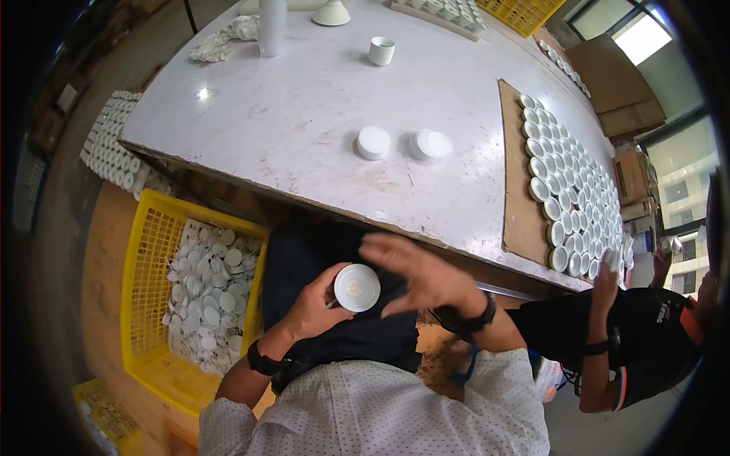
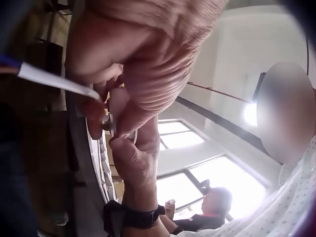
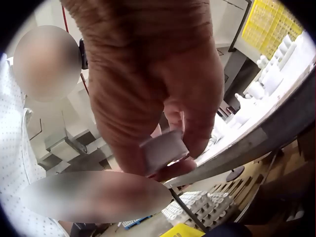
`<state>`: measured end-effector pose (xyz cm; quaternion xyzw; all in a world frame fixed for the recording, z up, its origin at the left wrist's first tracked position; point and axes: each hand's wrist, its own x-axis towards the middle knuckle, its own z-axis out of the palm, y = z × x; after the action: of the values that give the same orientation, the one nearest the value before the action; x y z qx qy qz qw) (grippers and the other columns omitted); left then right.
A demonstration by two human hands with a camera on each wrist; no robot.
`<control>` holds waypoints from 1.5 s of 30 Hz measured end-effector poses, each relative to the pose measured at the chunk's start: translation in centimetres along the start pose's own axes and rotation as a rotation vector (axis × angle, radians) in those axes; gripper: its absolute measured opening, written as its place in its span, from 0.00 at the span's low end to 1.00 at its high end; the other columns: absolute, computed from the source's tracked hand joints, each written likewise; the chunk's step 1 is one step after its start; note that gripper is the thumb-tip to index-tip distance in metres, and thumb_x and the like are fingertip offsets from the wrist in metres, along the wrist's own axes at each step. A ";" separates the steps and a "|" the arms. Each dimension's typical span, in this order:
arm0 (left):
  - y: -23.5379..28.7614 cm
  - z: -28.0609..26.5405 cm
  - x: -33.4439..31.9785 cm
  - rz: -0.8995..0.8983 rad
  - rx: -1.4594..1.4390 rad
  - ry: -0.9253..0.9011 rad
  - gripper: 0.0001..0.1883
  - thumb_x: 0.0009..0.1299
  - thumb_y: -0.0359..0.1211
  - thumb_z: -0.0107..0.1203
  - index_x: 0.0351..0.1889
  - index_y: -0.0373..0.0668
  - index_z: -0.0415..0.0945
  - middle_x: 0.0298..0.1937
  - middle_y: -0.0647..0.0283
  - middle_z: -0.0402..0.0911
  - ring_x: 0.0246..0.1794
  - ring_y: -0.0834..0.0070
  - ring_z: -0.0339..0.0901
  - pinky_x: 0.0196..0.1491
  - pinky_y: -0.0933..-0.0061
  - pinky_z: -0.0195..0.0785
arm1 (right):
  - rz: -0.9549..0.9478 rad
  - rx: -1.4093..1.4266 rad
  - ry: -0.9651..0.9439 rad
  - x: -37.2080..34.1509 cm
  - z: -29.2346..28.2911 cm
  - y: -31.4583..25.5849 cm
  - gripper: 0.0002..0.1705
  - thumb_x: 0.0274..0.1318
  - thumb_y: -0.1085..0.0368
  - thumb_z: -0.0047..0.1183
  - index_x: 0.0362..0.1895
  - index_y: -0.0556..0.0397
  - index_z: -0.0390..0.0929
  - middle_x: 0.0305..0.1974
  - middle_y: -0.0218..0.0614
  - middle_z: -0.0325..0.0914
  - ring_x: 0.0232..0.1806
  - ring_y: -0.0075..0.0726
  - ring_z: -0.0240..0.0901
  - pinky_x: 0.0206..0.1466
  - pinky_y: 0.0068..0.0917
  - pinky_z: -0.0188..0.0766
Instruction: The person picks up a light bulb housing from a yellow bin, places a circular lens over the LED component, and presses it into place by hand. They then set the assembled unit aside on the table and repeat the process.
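Over the lap in the head view, my left hand (image 1: 315,305) grips a small white porcelain cup (image 1: 365,281) by its side. Beige speckles show on the cup's inner bottom. My right hand (image 1: 426,277), blurred, is beside the cup with fingers spread and straight, thumb and fingertips near its rim. In the right wrist view, the white cup (image 3: 163,150) appears between the thumb and fingers of that hand. A thin white stick (image 2: 59,81) with a blue end juts out by my left hand in the left wrist view.
A yellow crate (image 1: 152,285) full of white discs stands at my left. On the table (image 1: 304,114) are two white round pieces (image 1: 374,142) and a cup stack (image 1: 382,51). Rows of white cups (image 1: 566,182) cover a brown board at right, near another person (image 1: 646,334).
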<state>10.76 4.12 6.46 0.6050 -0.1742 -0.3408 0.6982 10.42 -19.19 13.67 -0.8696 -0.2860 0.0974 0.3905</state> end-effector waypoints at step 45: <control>-0.7 0.3 2.4 0.103 -0.157 0.122 0.38 0.55 0.22 0.59 0.63 0.33 0.50 0.58 0.55 0.63 0.60 0.70 0.62 0.62 0.70 0.56 | 0.673 1.058 0.593 -0.8 7.3 4.5 0.08 0.54 0.64 0.55 0.35 0.55 0.76 0.23 0.26 0.73 0.20 0.15 0.66 0.22 0.12 0.63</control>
<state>12.06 2.22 5.45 0.5584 -0.1349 -0.2796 0.7693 8.79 -17.53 5.41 -0.5938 0.2039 0.0977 0.7722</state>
